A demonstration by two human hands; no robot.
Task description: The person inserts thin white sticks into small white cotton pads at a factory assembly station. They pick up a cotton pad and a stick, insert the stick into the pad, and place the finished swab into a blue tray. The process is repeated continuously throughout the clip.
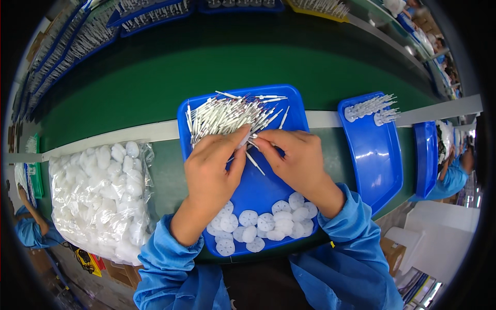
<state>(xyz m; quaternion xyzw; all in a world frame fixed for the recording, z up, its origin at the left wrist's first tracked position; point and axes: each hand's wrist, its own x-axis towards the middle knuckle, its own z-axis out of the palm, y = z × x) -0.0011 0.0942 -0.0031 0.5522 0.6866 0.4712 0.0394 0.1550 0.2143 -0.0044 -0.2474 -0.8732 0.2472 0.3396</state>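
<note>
Both hands meet over a blue tray [268,183], fingertips close together. My left hand [209,168] is closed in a pinch on a small translucent white disc [244,141], mostly covered by its fingers. My right hand [297,157] pinches a thin white stick [253,136] against the disc; whether it sits in a hole cannot be made out. Beyond the fingers lies a heap of thin white sticks [225,114] with narrow tips. Several round translucent discs with small holes [265,222] are spread along the tray's near edge.
A clear bag of white discs [98,201] lies to the left. On the right, a second blue tray [374,165] carries discs filled with upright sticks [368,107]. More blue trays [425,160] stand beyond it. Loaded trays [155,18] line the far side of the green belt [248,57]. Other people work at both sides.
</note>
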